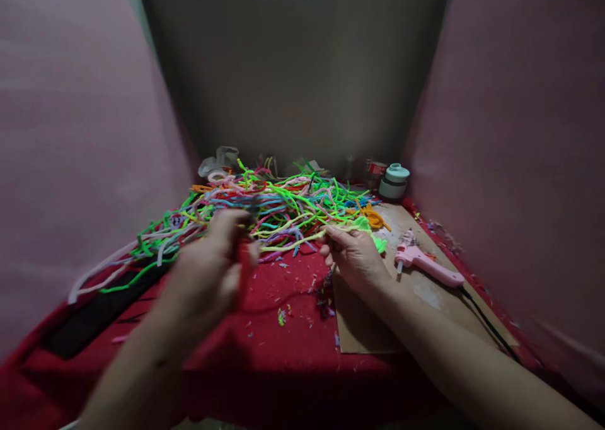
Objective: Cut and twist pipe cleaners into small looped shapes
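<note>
The blurred left hand (203, 263) has its fingers wrapped round a red tool (244, 272), which could snag the pile (283, 202) if swung far. The right hand (355, 261) pinches a yellow stem (307, 238) between the hands; a hard tug could bend it. A wide rightward move could bump the glue gun (428, 266). Moving room lies on the near cloth (283, 342), up to the cardboard (366, 329).

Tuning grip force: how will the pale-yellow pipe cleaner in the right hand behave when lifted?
The pale-yellow pipe cleaner is probably light, being thin. Likely bendable but shape-holding: others in the pile show loops. Its fuzzy surface suggests little slip.
</note>
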Tool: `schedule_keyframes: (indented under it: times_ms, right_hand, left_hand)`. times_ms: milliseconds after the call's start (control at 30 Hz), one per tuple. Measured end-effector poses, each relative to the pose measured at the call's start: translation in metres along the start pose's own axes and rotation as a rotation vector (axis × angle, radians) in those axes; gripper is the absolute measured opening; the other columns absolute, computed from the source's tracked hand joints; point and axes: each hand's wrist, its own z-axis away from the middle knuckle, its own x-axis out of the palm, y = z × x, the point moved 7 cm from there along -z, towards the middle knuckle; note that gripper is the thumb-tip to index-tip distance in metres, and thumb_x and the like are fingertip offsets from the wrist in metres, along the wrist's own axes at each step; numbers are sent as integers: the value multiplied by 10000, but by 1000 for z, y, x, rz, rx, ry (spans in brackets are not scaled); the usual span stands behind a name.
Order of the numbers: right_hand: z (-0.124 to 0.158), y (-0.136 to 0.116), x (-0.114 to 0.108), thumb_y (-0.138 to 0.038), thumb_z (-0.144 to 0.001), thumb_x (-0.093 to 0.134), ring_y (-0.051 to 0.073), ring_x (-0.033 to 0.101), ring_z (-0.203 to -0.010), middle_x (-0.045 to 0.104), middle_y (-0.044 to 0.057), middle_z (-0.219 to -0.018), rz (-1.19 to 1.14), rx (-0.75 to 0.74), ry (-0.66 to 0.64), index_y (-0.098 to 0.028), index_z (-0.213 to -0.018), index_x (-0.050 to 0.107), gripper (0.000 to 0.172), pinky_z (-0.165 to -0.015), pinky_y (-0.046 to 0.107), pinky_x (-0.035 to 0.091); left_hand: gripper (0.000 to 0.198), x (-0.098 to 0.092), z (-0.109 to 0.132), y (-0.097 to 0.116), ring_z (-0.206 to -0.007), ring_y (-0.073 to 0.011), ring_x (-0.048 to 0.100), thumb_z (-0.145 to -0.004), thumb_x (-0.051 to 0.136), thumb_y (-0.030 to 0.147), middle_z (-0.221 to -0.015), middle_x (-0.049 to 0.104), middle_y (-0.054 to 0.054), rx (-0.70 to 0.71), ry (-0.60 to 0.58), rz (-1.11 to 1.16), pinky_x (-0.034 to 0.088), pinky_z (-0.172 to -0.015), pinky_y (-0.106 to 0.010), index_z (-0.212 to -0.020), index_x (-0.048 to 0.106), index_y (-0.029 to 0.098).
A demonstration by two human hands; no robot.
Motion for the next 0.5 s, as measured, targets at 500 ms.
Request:
schedule_keyframes:
  times_ms: [500]
  right_hand:
    - [1,7,2,-194,-897,324,149,604,-478,639,87,-575,-96,136,-68,-92,-650,617,397,-448,247,498]
  left_hand:
    - [332,92,-2,23,-892,-234,607,-876,266,92,-908,619,-133,183,-334,-551,467,-769,-360,-1118,494,85]
